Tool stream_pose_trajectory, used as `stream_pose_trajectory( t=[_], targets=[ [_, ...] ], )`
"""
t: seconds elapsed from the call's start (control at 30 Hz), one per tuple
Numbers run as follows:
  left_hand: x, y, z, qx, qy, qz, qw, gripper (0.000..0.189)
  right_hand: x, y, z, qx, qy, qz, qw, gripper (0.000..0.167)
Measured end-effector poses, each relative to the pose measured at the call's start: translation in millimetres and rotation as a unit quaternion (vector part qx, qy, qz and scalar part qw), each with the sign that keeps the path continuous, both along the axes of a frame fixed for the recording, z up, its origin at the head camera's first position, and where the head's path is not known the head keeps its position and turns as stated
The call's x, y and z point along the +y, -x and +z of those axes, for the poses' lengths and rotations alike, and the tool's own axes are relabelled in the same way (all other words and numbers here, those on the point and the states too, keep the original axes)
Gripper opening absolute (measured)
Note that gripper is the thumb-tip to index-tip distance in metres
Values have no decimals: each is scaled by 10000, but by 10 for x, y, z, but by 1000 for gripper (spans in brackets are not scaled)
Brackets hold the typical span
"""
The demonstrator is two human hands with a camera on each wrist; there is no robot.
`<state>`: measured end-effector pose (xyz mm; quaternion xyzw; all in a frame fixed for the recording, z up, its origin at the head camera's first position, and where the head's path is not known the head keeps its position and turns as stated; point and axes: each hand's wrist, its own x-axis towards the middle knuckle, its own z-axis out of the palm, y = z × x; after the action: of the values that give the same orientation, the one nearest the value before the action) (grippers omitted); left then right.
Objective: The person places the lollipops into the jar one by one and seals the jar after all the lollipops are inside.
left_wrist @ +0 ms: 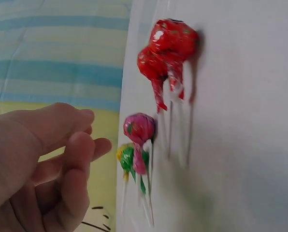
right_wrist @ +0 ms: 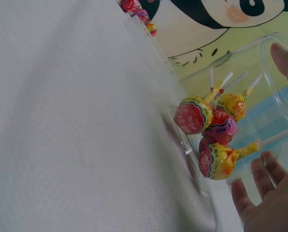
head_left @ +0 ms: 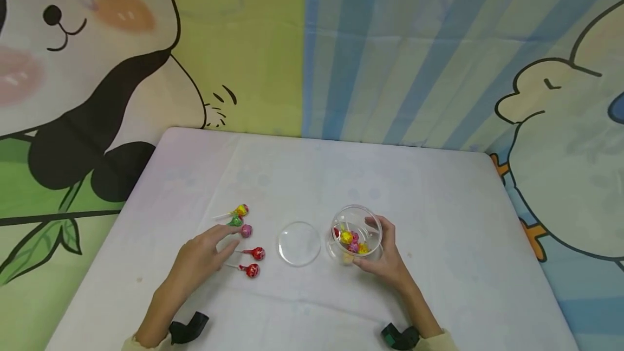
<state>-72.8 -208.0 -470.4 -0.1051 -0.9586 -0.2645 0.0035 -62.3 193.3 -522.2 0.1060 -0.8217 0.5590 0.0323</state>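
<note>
My right hand (head_left: 387, 253) grips a clear plastic jar (right_wrist: 248, 63) by its side, thumb near the rim and fingers around the wall. Several wrapped lollipops (right_wrist: 221, 128), yellow, red and pink, lie inside the jar with their sticks toward its mouth. My left hand (head_left: 201, 256) hovers by a row of lollipops on the table, its fingers loosely bent and holding nothing. Nearest its fingertips is a pink lollipop (left_wrist: 139, 128). Beside that lie a green lollipop (head_left: 235, 221) and a yellow lollipop (head_left: 241, 210). Two red lollipops (head_left: 252, 270) lie nearer me.
A round clear lid (head_left: 299, 244) lies flat on the white table (head_left: 302, 307), between the lollipop row and the jar. Behind the table hangs a cartoon-printed cloth (head_left: 244, 42). Black wrist devices (head_left: 189, 328) sit at both wrists.
</note>
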Motion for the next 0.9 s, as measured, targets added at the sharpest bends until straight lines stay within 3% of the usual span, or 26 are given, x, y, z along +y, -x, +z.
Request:
stream_pose_trajectory(
  t=[0.17,0.3,0.4,0.7,0.9],
  targets=[
    [-62,-77,-58,-219,576,-135,9980,35,6,6,-13,120,176,8,9998,103],
    [-106,-125,-147,-515,746,-197,9957,33,10,8,-13,116,137,0,9998,103],
    [-128,-141,-209,-541,745,-148,9956,33,9,13,-3,80,41,-17,10000,102],
    [-169,-93,-362,-442,750,-106,9961,34,-8,2,-21,89,173,48,9998,101],
    [-159,-34,-399,-406,847,-179,9954,27,-8,-6,-12,14,31,0,10000,100]
  ],
)
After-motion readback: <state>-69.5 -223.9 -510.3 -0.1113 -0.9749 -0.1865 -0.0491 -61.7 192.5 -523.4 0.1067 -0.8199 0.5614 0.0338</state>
